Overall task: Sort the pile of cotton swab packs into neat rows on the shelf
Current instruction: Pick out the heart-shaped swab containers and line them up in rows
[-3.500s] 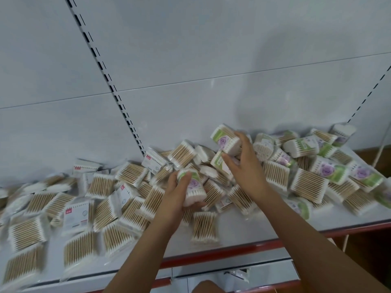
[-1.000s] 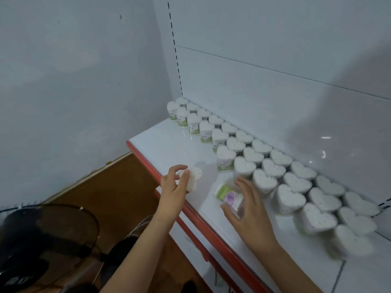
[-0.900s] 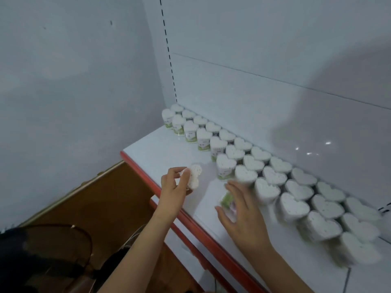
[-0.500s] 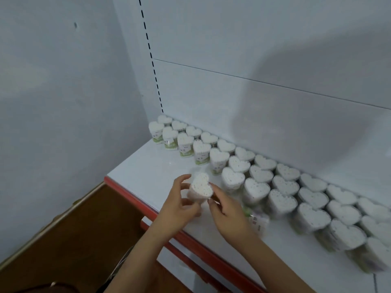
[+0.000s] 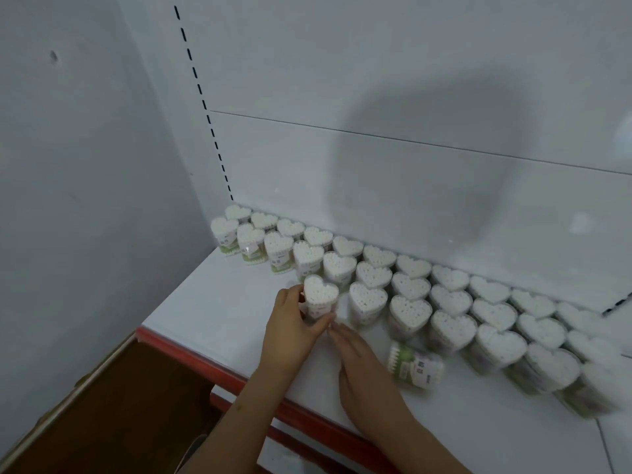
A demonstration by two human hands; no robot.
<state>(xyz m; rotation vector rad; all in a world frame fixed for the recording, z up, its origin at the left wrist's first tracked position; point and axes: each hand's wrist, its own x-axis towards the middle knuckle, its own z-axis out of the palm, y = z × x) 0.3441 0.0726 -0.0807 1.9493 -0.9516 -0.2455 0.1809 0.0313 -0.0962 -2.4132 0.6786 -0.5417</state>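
Note:
Several heart-shaped cotton swab packs [image 5: 410, 311] stand upright in diagonal rows along the back of the white shelf [image 5: 219, 302]. My left hand [image 5: 290, 328] grips one upright heart pack [image 5: 320, 297] at the near left end of the front row, its base on the shelf. My right hand [image 5: 359, 357] lies just right of it, fingers stretched toward the pack's base, holding nothing. Another pack with a green label [image 5: 415, 366] lies on its side on the shelf, right of my right hand.
The shelf has a red front edge [image 5: 191, 350]. A white back panel with a slotted upright [image 5: 201, 97] rises behind the rows. A grey wall [image 5: 85, 165] closes the left side, brown floor [image 5: 113, 405] below. A lower white shelf [image 5: 307, 453] juts out beneath.
The heart pack I held in both hands now stands on the shelf at the row's end. My right hand has let go of it and drawn back. The view has shifted closer.

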